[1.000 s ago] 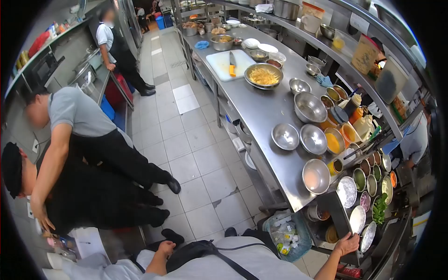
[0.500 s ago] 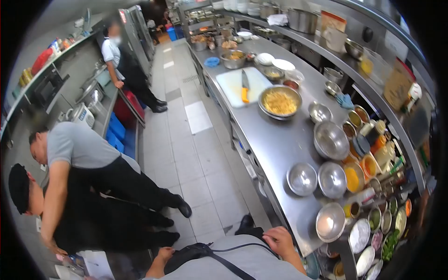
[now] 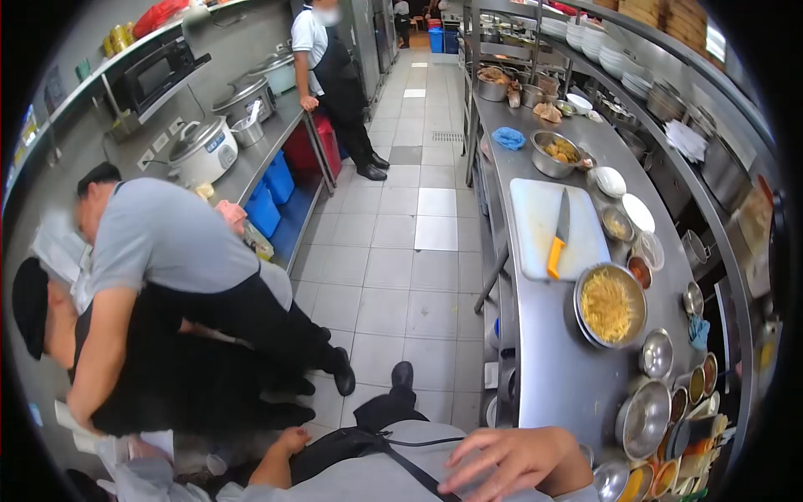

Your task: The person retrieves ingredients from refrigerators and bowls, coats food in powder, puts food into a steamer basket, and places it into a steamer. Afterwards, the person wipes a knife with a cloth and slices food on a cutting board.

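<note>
The right hand (image 3: 519, 458) is held in front of the grey-shirted torso with its fingers loosely spread, near a black strap (image 3: 411, 470); whether the strap is touched cannot be told. The left hand (image 3: 290, 441) is held well apart from it, loosely curled beside a black bag (image 3: 333, 458) worn at the waist, and whether anything is gripped there cannot be told. Just beyond the right hand, the near end of a long steel bench (image 3: 552, 376) is seen, where steel bowls (image 3: 657, 353) are grouped towards the right edge. Farther along, a bowl stack (image 3: 642, 311) is filled with yellow shreds (image 3: 608, 305), and just beyond it a white cutting board (image 3: 535, 226) is set near the left edge, with an orange-handled knife (image 3: 560, 237) laid on it. A blue cloth (image 3: 508, 138) is placed by the same edge, beside a pot (image 3: 549, 171) of food. Across the tiled aisle (image 3: 385, 272), a person in black (image 3: 192, 381) is leaned over by a person in a grey shirt (image 3: 188, 226).
</note>
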A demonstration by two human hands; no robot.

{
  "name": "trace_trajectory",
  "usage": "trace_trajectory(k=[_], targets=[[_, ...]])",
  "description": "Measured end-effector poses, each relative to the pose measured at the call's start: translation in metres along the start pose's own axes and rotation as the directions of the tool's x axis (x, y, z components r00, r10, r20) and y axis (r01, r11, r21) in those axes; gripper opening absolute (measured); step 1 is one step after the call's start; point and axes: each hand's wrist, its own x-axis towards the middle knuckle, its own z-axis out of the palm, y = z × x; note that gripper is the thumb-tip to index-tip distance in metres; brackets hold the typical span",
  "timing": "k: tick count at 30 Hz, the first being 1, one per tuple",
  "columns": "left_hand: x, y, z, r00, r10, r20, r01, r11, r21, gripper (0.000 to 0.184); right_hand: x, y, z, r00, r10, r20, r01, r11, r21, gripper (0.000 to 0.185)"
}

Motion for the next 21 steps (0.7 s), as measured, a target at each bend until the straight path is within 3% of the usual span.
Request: trace_trajectory(k=[4, 7, 9, 10, 11, 13, 15, 17, 19, 21], targets=[[0.065, 0.021, -0.03, 0.972, -0.025, 0.233, -0.013, 0.987, 0.161, 0.046, 0.046, 0.027, -0.083, 0.997, 0.077, -0.021, -0.075, 0.992, 0.099, 0.023], [0.138, 0.057, -0.075, 0.943, 0.049, 0.329, -0.137, 0.958, 0.251, 0.048, 0.078, 0.046, -0.142, 0.989, 0.095, -0.116, -0.092, 0.995, 0.027, 0.022], [0.196, 0.102, -0.115, 0.917, 0.148, 0.37, -0.276, 0.906, 0.32, 0.049, 0.095, 0.051, -0.181, 0.974, -0.003, -0.225, -0.045, 0.977, -0.206, 0.022], [0.228, 0.128, -0.135, 0.9, 0.207, 0.384, -0.35, 0.868, 0.352, 0.05, 0.099, 0.051, -0.198, 0.969, 0.006, -0.248, -0.061, 0.975, -0.215, 0.022], [0.258, 0.161, -0.156, 0.89, 0.262, 0.373, -0.4, 0.841, 0.364, 0.051, 0.1, 0.051, -0.214, 0.959, -0.035, -0.282, -0.063, 0.941, -0.331, 0.02], [0.303, 0.242, -0.195, 0.968, 0.155, 0.199, -0.211, 0.93, 0.301, 0.052, 0.094, 0.056, -0.237, 0.937, -0.078, -0.341, -0.089, 0.889, -0.449, 0.018], [0.337, 0.333, -0.24, 0.904, 0.426, -0.028, -0.395, 0.859, 0.326, 0.053, 0.081, 0.068, -0.255, 0.893, -0.156, -0.421, -0.082, 0.866, -0.494, 0.013], [0.382, 0.427, -0.276, 0.94, 0.341, -0.029, -0.32, 0.905, 0.279, 0.051, 0.067, 0.078, -0.275, 0.869, -0.183, -0.461, -0.064, 0.88, -0.471, 0.012], [0.403, 0.516, -0.298, 0.85, 0.52, -0.088, -0.464, 0.817, 0.343, 0.053, 0.048, 0.087, -0.295, 0.843, -0.218, -0.491, -0.027, 0.896, -0.444, 0.012], [0.394, 0.612, -0.314, 0.8, 0.596, -0.073, -0.551, 0.776, 0.307, 0.053, 0.026, 0.088, -0.325, 0.838, -0.277, -0.471, 0.055, 0.9, -0.433, 0.016]])
